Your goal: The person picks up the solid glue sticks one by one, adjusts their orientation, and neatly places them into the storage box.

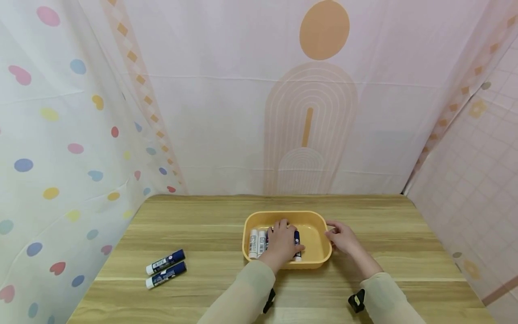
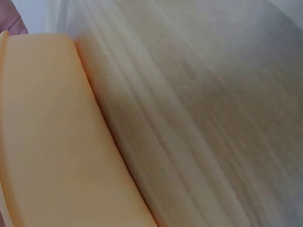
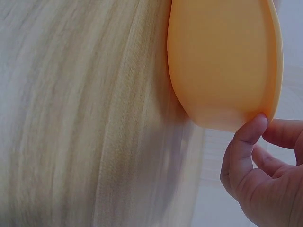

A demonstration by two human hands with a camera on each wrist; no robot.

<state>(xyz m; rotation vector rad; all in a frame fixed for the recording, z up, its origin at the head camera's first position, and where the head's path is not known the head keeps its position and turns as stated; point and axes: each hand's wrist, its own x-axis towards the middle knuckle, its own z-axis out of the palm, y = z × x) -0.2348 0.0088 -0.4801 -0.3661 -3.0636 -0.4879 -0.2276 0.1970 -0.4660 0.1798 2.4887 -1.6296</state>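
A yellow plastic tray (image 1: 315, 265) stands on the table. Two white glue sticks (image 1: 253, 243) lie side by side at its left end. Part of a dark blue glue stick (image 1: 297, 246) shows to their right. My left hand (image 1: 280, 245) is inside the tray, over the middle sticks, its thumb out to the right; the palm hides what its fingers touch. In the left wrist view, only the tray's outer wall (image 2: 57, 132) and a bit of skin appear. My right hand (image 3: 265, 170) pinches the tray's rim at the right end between thumb and fingers.
Two dark blue glue sticks (image 1: 166, 268) with white ends lie side by side on the wooden table (image 1: 202, 297), left of the tray. A patterned curtain (image 1: 218, 135) hangs behind the table's far edge, with more cloth at both sides.
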